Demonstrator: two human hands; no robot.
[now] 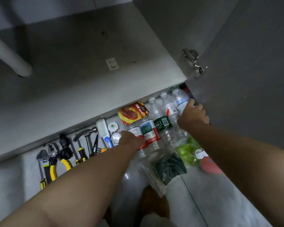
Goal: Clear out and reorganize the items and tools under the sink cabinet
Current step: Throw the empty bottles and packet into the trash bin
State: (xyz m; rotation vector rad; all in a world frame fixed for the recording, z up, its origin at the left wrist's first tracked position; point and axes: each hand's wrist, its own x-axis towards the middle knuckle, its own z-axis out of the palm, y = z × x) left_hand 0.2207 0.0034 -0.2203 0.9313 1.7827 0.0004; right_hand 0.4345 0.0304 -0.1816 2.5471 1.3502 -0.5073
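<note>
— Nearest the camera?

— Two bare forearms reaching forward over grey floor (228,202). Between them, clear plastic bag (156,182) with something dark green inside. Just right of it, bright green bag (188,149), then red-and-white round item (209,163), kind not discernible.

— Hands?

— Left hand (129,137) laid on red-labelled bottle (136,131), fingers hidden behind the hand. Gripping or merely resting: cannot tell. Right hand (193,114) farther off, thumb and curled fingers closed round blue-labelled bottle (180,99) at the right end of the row.

— Location of the task's items?

— All on the floor, lined along the front edge of the sink cabinet (88,102). From the left: adjustable wrench (41,157), yellow-handled pliers (62,158), screwdrivers (80,152), hammer (87,135), white brush (102,128), two small rolls (113,126). Next, orange snack packet (133,113). Then plastic bottles lying side by side and touching, among them green-labelled bottle (162,124); two with white caps pointing at the cabinet.

— Beyond?

— Grey cabinet floor (82,68), flecked with dark specks, small white plate (112,63) near its middle. White pipe (8,54) slanting at upper left. Door (244,71) swung open on the right, metal hinge (193,63) on its inner face.
</note>
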